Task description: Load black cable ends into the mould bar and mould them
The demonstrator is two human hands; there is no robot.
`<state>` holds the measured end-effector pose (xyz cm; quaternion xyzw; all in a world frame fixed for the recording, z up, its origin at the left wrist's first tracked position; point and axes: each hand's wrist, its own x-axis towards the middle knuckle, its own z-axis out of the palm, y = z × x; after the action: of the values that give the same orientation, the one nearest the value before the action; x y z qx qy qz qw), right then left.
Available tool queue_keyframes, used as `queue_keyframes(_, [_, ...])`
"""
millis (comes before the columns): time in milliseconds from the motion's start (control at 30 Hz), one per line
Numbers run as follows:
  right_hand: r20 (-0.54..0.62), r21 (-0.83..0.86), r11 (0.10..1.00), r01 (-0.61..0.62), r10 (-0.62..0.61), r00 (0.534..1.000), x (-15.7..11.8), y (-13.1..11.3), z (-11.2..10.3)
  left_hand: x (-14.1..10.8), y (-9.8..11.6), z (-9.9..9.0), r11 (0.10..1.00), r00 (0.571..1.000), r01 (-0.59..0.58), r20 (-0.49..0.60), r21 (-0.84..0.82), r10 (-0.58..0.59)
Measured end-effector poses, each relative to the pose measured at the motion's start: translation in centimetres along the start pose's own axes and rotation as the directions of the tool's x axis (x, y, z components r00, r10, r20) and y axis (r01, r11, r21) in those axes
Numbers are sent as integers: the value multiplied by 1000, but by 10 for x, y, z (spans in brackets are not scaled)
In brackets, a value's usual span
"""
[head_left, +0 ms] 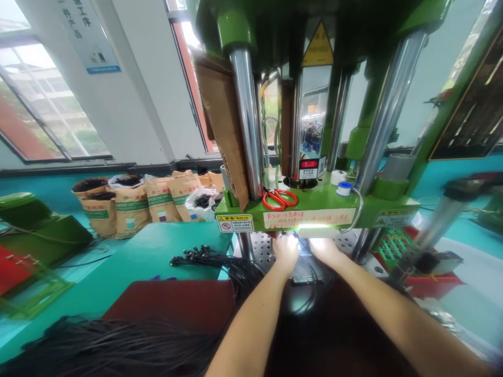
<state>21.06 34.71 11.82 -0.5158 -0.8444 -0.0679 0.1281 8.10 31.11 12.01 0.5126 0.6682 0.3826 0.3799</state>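
Both arms reach forward under the green crossbeam of a press point(377, 201). My left hand point(286, 248) is at the metal mould point(304, 248) beneath a bright lamp point(318, 230). On the other side of the mould is my right hand point(325, 248). The beam and the glare hide the fingers of both hands, so what they touch or hold does not show. Thin black cables point(312, 269) run out of the mould toward me, between my wrists. A bundle of black cables with connector ends point(212, 257) lies left of my left forearm.
Red-handled scissors point(280, 199) and a blue-white tape roll point(345, 188) sit on the beam. A large heap of black cables point(113, 345) covers the near left. Sacks point(131, 207) stand by the wall. Thick steel columns point(247, 120) flank the work spot. A control panel point(396, 246) is at right.
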Motion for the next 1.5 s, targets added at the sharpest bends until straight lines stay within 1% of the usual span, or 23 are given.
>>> queue_keyframes(100, [1,-6,1000,-5,5,1000,1,-1,5,4,-6,2,977,989,-119,-63,179,132])
queue_keyframes(200, [1,-5,1000,-14,14,1000,3,-1,7,8,-8,3,931,972,-181,-84,318,218])
queue_keyframes(300, [-16,10,1000,-17,17,1000,6,0,5,11,-5,3,879,955,-216,-94,426,280])
queue_keyframes(400, [-53,36,999,9,-7,999,6,1,0,8,3,4,828,935,-231,-118,511,334])
queue_keyframes(533, [-85,66,995,78,-73,994,1,0,-2,-4,7,18,750,898,-262,-130,608,419])
queue_keyframes(600, [-78,67,993,99,-94,993,-1,-1,-1,-9,4,26,717,892,-264,-120,645,436])
queue_keyframes(700, [-54,55,993,101,-98,994,-1,-3,3,-11,-1,32,697,898,-236,-123,677,423])
queue_keyframes(867, [-21,29,997,77,-76,997,6,-8,9,-5,-4,29,692,900,-228,-124,685,418])
queue_keyframes(1033, [4,12,1000,18,-18,1000,14,-11,15,2,-7,29,702,897,-233,-129,673,422])
queue_keyframes(1133, [11,9,1000,-20,20,1000,16,-12,18,5,-9,29,692,895,-221,-139,687,423])
queue_keyframes(1267, [3,19,999,-33,33,999,15,-13,16,3,-6,30,672,894,-217,-133,708,428])
queue_keyframes(1367, [-21,35,999,6,-6,1000,10,-8,10,1,-2,27,655,884,-212,-143,725,444])
queue_keyframes(1433, [-32,47,997,54,-53,998,6,-1,6,0,-1,20,623,872,-256,-103,739,479])
queue_keyframes(1500, [-33,60,992,111,-109,994,1,8,3,2,-2,10,569,854,-349,3,744,520])
